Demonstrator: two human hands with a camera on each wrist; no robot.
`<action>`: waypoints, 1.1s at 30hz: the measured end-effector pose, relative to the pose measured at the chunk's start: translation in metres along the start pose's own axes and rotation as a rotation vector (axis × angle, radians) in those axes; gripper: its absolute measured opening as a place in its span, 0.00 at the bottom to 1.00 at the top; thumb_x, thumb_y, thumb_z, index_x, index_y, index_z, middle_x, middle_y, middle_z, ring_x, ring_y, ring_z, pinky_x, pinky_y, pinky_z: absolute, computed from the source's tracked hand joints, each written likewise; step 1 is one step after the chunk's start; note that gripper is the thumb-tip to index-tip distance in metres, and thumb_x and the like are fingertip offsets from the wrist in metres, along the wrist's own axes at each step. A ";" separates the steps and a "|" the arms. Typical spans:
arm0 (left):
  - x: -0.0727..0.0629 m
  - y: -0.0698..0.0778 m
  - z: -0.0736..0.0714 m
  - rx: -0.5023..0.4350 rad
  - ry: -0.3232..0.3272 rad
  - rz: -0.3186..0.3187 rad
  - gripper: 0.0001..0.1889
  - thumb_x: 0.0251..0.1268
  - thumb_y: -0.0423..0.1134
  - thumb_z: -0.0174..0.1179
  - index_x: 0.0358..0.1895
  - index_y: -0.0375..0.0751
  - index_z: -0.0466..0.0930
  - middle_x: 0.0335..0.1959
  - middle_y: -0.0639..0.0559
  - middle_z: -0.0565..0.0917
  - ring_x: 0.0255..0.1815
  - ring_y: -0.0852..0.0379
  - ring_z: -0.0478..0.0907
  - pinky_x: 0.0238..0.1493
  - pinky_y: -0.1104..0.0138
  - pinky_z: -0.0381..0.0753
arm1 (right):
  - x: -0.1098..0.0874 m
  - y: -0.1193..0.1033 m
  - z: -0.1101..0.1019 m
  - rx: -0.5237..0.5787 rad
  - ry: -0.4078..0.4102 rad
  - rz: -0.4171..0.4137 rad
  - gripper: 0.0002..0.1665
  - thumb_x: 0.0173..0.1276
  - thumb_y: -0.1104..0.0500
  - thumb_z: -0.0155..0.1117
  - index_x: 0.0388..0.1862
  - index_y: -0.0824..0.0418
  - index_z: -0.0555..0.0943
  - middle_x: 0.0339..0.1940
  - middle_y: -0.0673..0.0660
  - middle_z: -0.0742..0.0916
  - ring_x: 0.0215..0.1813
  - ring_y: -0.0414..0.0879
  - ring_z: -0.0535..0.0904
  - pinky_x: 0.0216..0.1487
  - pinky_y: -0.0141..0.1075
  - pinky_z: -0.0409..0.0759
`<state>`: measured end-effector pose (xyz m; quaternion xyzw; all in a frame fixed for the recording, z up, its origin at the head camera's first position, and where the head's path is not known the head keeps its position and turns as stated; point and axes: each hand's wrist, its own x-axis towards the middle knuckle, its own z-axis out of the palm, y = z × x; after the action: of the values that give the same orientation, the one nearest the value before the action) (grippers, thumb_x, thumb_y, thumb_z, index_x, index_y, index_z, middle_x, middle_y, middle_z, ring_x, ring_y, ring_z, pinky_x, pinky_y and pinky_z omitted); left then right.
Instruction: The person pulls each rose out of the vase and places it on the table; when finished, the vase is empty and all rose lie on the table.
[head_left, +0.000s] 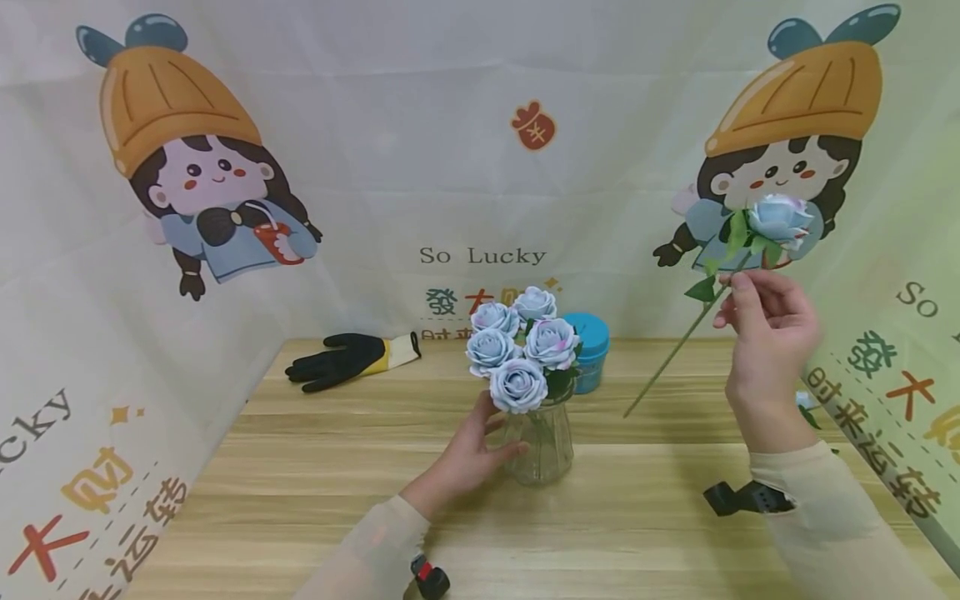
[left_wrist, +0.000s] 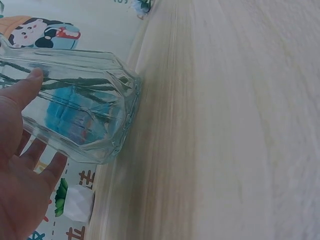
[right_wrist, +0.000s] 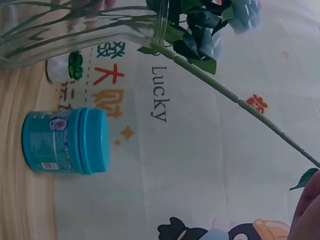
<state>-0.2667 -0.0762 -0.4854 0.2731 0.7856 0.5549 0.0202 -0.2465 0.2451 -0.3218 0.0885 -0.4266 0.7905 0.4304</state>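
A clear glass vase [head_left: 538, 446] stands upright on the table, holding several light blue roses [head_left: 519, 385]. My left hand [head_left: 474, 450] holds the vase from its left side; in the left wrist view the thumb [left_wrist: 31, 86] lies along the glass, and green stems show through it. Raised at the right, my right hand [head_left: 776, 337] pinches the stem of a single blue rose [head_left: 780, 218] between thumb and fingers. Its bloom is up and the stem [right_wrist: 215, 85] slants down leftward, the lower end apart from the vase in the head view.
Behind the vase is a blue lidded jar [head_left: 588, 354]. A black and yellow work glove [head_left: 352, 360] lies at the back left. Another pale blue flower [head_left: 806, 402] is partly hidden beyond my right wrist. A white pot [left_wrist: 79, 202] with a green plant stands near the backdrop.
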 end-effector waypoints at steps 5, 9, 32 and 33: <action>0.000 0.000 0.001 0.005 0.007 -0.020 0.43 0.66 0.34 0.70 0.78 0.41 0.54 0.74 0.38 0.70 0.76 0.37 0.67 0.76 0.42 0.70 | -0.001 -0.002 -0.016 -0.084 -0.025 0.017 0.09 0.65 0.70 0.72 0.39 0.76 0.82 0.33 0.62 0.91 0.22 0.45 0.77 0.20 0.27 0.79; -0.001 0.000 0.000 0.008 0.005 -0.016 0.43 0.67 0.35 0.70 0.79 0.41 0.53 0.74 0.38 0.69 0.76 0.37 0.67 0.76 0.43 0.70 | -0.004 -0.002 -0.033 -0.230 -0.078 0.014 0.08 0.67 0.69 0.71 0.40 0.75 0.84 0.32 0.57 0.91 0.22 0.43 0.75 0.23 0.25 0.77; 0.000 -0.001 0.002 0.004 0.015 -0.002 0.45 0.66 0.34 0.70 0.80 0.39 0.52 0.75 0.37 0.69 0.76 0.36 0.68 0.75 0.43 0.72 | 0.011 -0.004 -0.136 -1.099 -0.531 0.207 0.17 0.74 0.51 0.68 0.50 0.64 0.86 0.33 0.27 0.85 0.35 0.27 0.80 0.33 0.21 0.77; 0.000 -0.001 0.002 0.002 0.016 -0.003 0.44 0.66 0.34 0.70 0.80 0.38 0.52 0.75 0.36 0.69 0.76 0.36 0.68 0.76 0.43 0.71 | 0.013 -0.004 -0.141 -1.125 -0.555 0.205 0.17 0.75 0.51 0.68 0.50 0.64 0.86 0.33 0.27 0.85 0.35 0.27 0.79 0.33 0.22 0.77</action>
<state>-0.2663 -0.0745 -0.4869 0.2677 0.7866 0.5562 0.0144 -0.2196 0.3597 -0.3998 0.0090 -0.8787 0.4302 0.2065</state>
